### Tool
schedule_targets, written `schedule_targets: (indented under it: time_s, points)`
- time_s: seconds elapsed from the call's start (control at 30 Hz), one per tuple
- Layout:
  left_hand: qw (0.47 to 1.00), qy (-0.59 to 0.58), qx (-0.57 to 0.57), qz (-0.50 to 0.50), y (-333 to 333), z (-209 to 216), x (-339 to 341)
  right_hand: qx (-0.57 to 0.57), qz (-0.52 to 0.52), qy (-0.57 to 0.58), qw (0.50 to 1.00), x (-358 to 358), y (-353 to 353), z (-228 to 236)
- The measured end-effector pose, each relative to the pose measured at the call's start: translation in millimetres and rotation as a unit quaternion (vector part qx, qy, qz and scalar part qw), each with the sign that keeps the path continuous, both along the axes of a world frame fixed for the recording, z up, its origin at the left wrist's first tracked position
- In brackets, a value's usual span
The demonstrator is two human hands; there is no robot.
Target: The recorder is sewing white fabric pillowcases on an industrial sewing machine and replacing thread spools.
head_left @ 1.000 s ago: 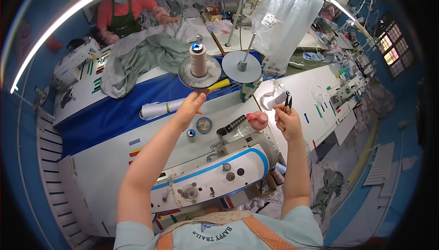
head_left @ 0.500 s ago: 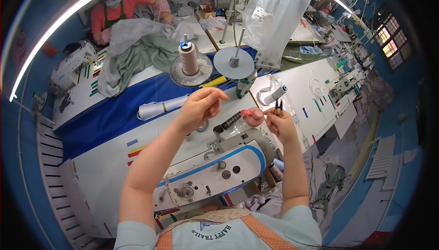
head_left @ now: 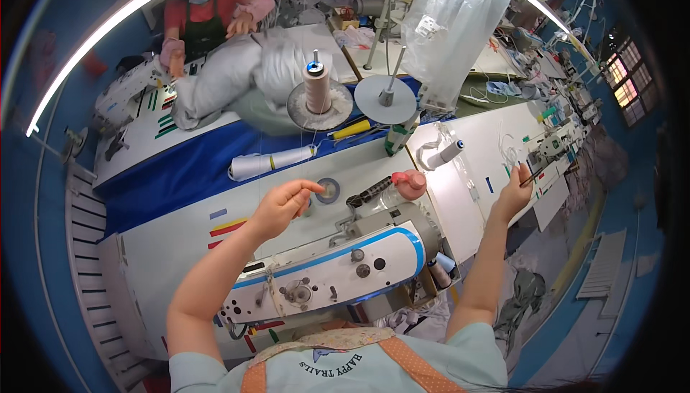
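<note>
My left hand (head_left: 286,207) is closed in a pinch above the white work table, just behind the body of the sewing machine (head_left: 334,264). Whatever its fingertips hold is too fine to make out. Far to the right, my right hand (head_left: 513,196) grips a small dark tool with two thin points (head_left: 530,178), sticking out past the fingers. A round grey disc-like roll (head_left: 328,190) lies on the table near the left fingertips. Between my hands, a bottle with a pink cap (head_left: 410,185) stands behind the machine's right end.
A pink thread cone (head_left: 317,91) stands on a round holder beside an unloaded grey disc (head_left: 386,100). Behind lies a white roll (head_left: 272,163) on blue cloth. A small spool (head_left: 451,151) rests on the right table. Across, a co-worker (head_left: 208,19) handles grey fabric (head_left: 237,77).
My right hand has swung out to the right with the dark tool, away from the pink-capped bottle. My left hand has come lower and slightly left. The co-worker's grey fabric has shifted.
</note>
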State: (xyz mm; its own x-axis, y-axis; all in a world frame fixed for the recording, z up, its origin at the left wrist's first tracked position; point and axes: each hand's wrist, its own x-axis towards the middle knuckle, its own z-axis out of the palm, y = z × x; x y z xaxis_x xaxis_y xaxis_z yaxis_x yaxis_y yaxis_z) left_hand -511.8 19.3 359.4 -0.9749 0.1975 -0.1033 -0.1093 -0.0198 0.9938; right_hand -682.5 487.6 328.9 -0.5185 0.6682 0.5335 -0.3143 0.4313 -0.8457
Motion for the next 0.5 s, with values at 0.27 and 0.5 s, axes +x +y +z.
schedule_targets:
  time_s: [0.27, 0.5]
  points:
    - [0.999, -0.033, -0.016, -0.021, 11, -9, 7, -0.156, 0.615, -0.238, 0.735, 125, -263, 41]
    - [0.995, -0.088, -0.024, -0.049, 10, -17, 8, -0.288, 0.659, -0.295, 0.629, 140, -299, 42]
